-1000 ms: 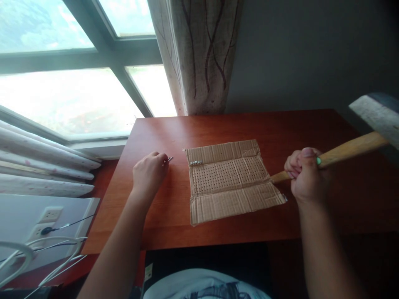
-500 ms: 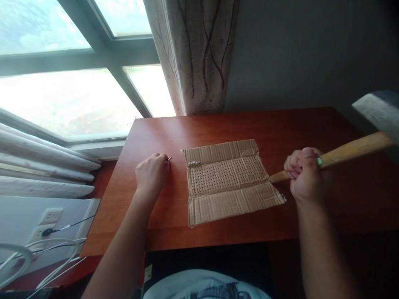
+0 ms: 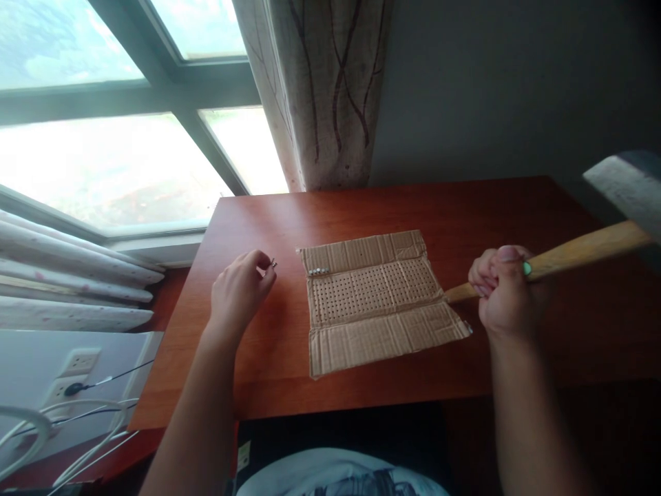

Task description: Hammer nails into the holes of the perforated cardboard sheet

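My left hand [image 3: 240, 288] is raised over the left of the table, thumb and forefinger pinching small metal pieces [image 3: 274, 263], too small to tell their exact kind. To its right lies a creased cardboard sheet [image 3: 374, 337] with rows of small holes across its middle band. Several small silvery pieces [image 3: 319, 271] form a short row near its upper left. My right hand [image 3: 503, 289], closed in a fist, grips a hammer by its wooden handle [image 3: 583, 255]. The grey metal head [image 3: 627, 189] is up at the right, partly cut off by the frame; the handle's thin end reaches the cardboard's right edge.
The wooden table [image 3: 279, 393] stands against a dark wall [image 3: 465, 89], with a window [image 3: 82, 165] and a patterned curtain [image 3: 330, 89] at the back left. Left of the table are a wall socket [image 3: 80, 363] and loose white cables [image 3: 98, 441].
My left hand has moved slightly left and turned, so that its thumb and the pinched metal pieces show more. My right hand and the hammer have stayed nearly still.
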`<state>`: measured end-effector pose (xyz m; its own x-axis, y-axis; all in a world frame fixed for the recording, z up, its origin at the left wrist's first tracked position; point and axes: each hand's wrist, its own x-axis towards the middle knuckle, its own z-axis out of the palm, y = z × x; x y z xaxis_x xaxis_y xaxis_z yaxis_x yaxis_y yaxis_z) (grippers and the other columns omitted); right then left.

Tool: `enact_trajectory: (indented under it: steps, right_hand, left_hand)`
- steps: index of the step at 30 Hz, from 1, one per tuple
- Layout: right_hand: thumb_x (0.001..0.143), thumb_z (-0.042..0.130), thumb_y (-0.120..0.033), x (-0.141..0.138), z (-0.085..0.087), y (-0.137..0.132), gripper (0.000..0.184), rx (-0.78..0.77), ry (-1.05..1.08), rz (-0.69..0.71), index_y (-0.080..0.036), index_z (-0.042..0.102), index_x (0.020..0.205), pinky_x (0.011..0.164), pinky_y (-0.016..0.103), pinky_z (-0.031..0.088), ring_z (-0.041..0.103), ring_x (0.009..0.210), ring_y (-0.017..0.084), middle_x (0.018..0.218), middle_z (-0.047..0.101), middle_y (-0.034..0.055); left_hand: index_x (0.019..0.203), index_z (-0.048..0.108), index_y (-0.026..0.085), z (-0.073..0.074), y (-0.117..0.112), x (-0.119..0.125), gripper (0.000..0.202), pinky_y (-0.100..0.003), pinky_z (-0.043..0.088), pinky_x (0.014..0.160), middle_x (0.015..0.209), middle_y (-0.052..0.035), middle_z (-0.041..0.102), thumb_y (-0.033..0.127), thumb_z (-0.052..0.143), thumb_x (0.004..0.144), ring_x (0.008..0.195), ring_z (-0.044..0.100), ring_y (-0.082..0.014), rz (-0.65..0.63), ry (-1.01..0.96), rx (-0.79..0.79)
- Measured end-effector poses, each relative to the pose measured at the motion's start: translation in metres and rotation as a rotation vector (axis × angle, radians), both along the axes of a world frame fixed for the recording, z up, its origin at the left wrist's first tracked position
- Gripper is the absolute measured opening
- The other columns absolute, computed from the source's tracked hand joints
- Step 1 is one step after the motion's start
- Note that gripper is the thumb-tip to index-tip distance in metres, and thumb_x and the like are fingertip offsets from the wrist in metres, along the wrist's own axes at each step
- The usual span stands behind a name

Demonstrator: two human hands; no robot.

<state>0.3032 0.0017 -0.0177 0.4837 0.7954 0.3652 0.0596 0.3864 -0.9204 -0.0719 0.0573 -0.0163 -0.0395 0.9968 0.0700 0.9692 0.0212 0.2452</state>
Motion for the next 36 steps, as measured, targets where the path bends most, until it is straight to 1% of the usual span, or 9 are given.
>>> enact_trajectory:
  steps: [2,5,7,10,14,18,22,30,36]
  right_hand:
    - [0.09,0.07,-0.043,0.0,0.001,0.0,0.049,-0.002,-0.003,-0.001,-0.024,0.037,0.059,0.038,0.026,0.018,0.027,0.039,0.008,0.048,0.031,-0.0081]
    - [0.089,0.069,-0.044,-0.001,0.002,0.0,0.049,-0.013,-0.007,-0.004,-0.024,0.037,0.058,0.037,0.026,0.018,0.026,0.039,0.008,0.048,0.031,-0.0079]
    - [0.089,0.069,-0.044,-0.001,0.002,0.0,0.049,-0.015,-0.01,-0.01,-0.024,0.037,0.058,0.037,0.026,0.017,0.026,0.038,0.008,0.047,0.031,-0.0078]
    - [0.09,0.069,-0.045,-0.001,0.002,-0.001,0.049,-0.008,-0.015,-0.006,-0.023,0.037,0.059,0.037,0.026,0.018,0.027,0.038,0.008,0.048,0.031,-0.0078]
    - [0.09,0.068,-0.046,-0.001,0.001,-0.001,0.05,-0.003,-0.023,-0.009,-0.024,0.037,0.058,0.037,0.026,0.018,0.027,0.038,0.008,0.048,0.031,-0.0075]
    - [0.09,0.069,-0.045,0.0,0.001,-0.001,0.05,-0.01,-0.024,-0.002,-0.024,0.037,0.058,0.037,0.027,0.017,0.027,0.039,0.008,0.048,0.031,-0.0073]
    - [0.09,0.069,-0.045,-0.001,0.001,0.0,0.05,0.003,-0.027,-0.007,-0.024,0.036,0.058,0.038,0.027,0.018,0.027,0.039,0.008,0.048,0.031,-0.0076]
    - [0.09,0.069,-0.041,-0.002,0.004,-0.002,0.048,0.004,0.004,0.007,-0.023,0.038,0.059,0.038,0.025,0.018,0.027,0.039,0.008,0.049,0.032,-0.0075]
    - [0.089,0.069,-0.044,-0.003,0.005,-0.001,0.05,0.008,0.011,0.009,-0.023,0.036,0.058,0.037,0.024,0.019,0.027,0.038,0.007,0.048,0.031,-0.0083]
  left_hand:
    - [0.091,0.068,0.022,0.001,-0.001,-0.007,0.017,-0.031,0.049,0.067,0.083,-0.0044,0.072,0.037,0.064,0.085,0.073,0.068,-0.0208,-0.032,-0.34,0.088]
    - [0.097,0.071,0.019,0.005,-0.005,-0.005,0.029,-0.029,0.055,0.071,0.085,-0.0041,0.073,0.039,0.077,0.078,0.077,0.069,-0.018,-0.08,-0.852,0.141]
    - [0.101,0.074,0.018,0.011,-0.01,0.005,0.034,-0.028,0.057,0.073,0.091,-0.0057,0.075,0.037,0.083,0.075,0.08,0.07,-0.0177,-0.062,-1.031,0.149]
    - [0.091,0.076,0.018,0.02,-0.02,0.026,0.026,-0.029,0.06,0.075,0.092,-0.0058,0.077,0.035,0.086,0.074,0.081,0.071,-0.0173,-0.043,-1.164,0.183]
    - [0.087,0.076,0.019,0.023,-0.024,0.052,0.019,-0.033,0.06,0.081,0.088,-0.0042,0.077,0.032,0.085,0.076,0.083,0.071,-0.0185,-0.126,-1.179,0.216]
    - [0.088,0.076,0.019,0.016,-0.019,0.067,0.011,-0.034,0.057,0.082,0.087,-0.0046,0.075,0.029,0.078,0.083,0.083,0.069,-0.0188,-0.277,-1.028,0.24]
    - [0.085,0.074,0.02,0.011,-0.014,0.072,0.006,-0.037,0.055,0.09,0.097,-0.007,0.076,0.026,0.075,0.084,0.095,0.07,-0.0221,-0.386,-0.904,0.301]
    - [0.085,0.074,0.02,0.002,-0.012,0.072,0.004,-0.036,0.054,0.088,0.099,-0.0069,0.076,0.024,0.075,0.085,0.095,0.07,-0.0213,-0.395,-0.877,0.318]
    - [0.086,0.075,0.02,-0.002,-0.01,0.071,0.004,-0.036,0.054,0.087,0.099,-0.0067,0.076,0.024,0.076,0.085,0.093,0.07,-0.021,-0.403,-0.86,0.323]
